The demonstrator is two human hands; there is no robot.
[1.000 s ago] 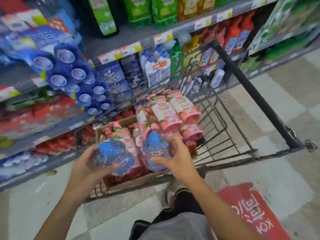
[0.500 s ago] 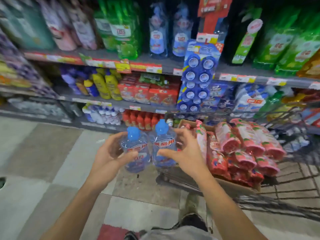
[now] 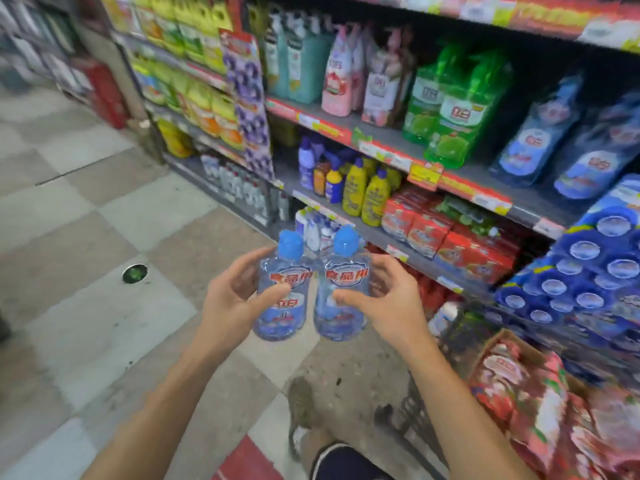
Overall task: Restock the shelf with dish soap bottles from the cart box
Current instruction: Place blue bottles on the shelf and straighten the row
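your left hand [image 3: 232,299] grips the left dish soap bottle [image 3: 282,292], fingers curled round its side. just right, almost touching it, the right dish soap bottle [image 3: 341,289] sits in your right hand [image 3: 388,301], thumb across the front. both upright, over the floor [image 3: 104,220], shelf [image 3: 398,147] far right, cart box [image 3: 498,348] near right.

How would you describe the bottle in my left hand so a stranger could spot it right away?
Start at the shelf, then drop to the two hands held over the floor in front of it. The left hand grips a clear bottle with a blue cap and red lettering. Its twin is in the right hand; yours is nearer the open aisle.
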